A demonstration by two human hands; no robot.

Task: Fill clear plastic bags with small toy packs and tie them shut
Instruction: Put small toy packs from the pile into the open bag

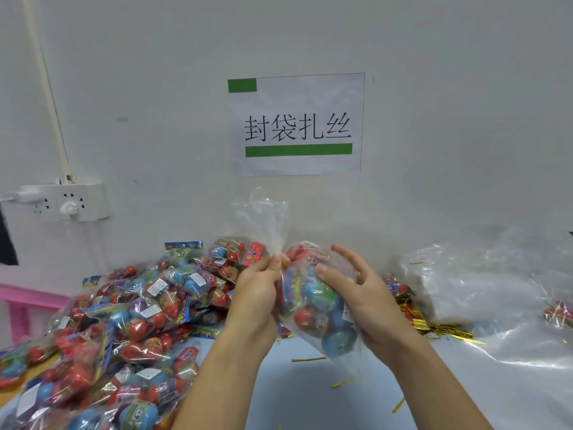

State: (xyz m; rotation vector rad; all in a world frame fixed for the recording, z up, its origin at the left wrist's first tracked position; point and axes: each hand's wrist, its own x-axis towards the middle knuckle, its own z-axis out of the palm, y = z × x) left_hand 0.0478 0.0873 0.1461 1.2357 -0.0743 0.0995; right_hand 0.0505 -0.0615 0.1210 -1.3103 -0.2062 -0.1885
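The clear plastic bag (313, 293) is held above the table (310, 398), just below the centre of the view. It contains small toy packs (311, 318) in red, blue and green. The bag neck (273, 243) is gathered and twisted; the loose top of the film fans upward toward 12 o'clock.

The left hand (259, 287), at 9 o'clock from the bag, pinches the gathered neck between thumb and curled fingers. The grip is narrow and closed on the film.

The right hand (356, 287), at 3 o'clock from the bag, supports the filled body of the bag. Its thumb presses the front face; the fingers are spread and mostly extended behind and above the bag. The grip is wide, cradling rather than clenching.

At 9 to 7 o'clock from the bag, a pile of toy packs (124, 321) covers the left part of the table. At 3 o'clock, a heap of empty clear bags (483, 293) lies on the surface. Between that heap and the right hand, a bundle of gold twist ties (446, 332) rests on the table. Single loose ties (308, 359) lie scattered at 6 o'clock.

On the wall at 12 o'clock, a paper sign (297, 124) carries black characters and green bars. At 10 o'clock, a white power strip (62, 201) is mounted on the wall with plugs inserted. A pink stool (28, 301) stands at the far left edge.
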